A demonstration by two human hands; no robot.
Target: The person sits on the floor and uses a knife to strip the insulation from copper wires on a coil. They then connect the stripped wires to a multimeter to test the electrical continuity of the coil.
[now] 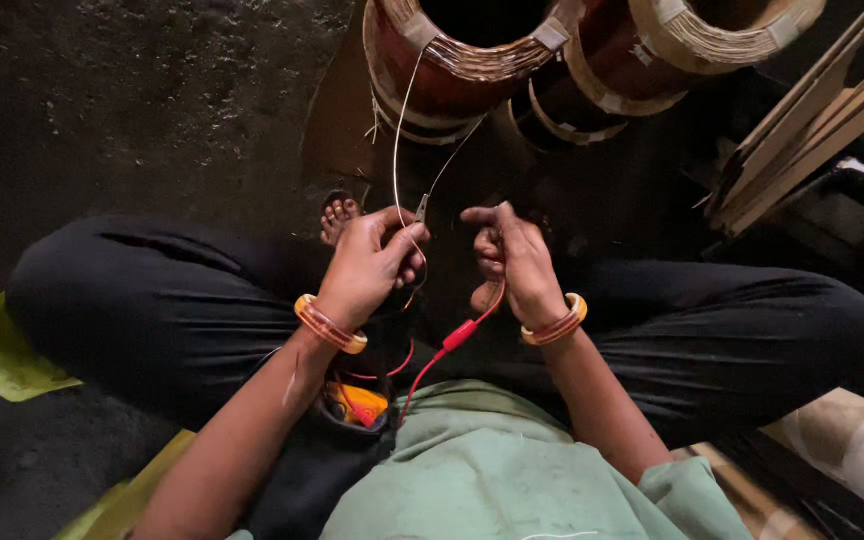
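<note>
My left hand (372,262) pinches a small metal clip (421,208) at the end of a thin pale wire (398,130) that runs up to a large reddish-brown wound coil (452,60). My right hand (514,258) is closed around a red lead (457,338) that drops down to my lap. Both wrists wear orange bangles. The hands sit close together above my crossed legs in black trousers. A small yellow device (362,402) lies in my lap, partly hidden.
A second wound coil (692,40) stands at the top right beside the first. Thin wooden strips (812,140) lean at the right. A yellow-green mat (7,355) pokes out under my left knee. A pale cylinder (857,450) lies at the lower right. The floor is dark.
</note>
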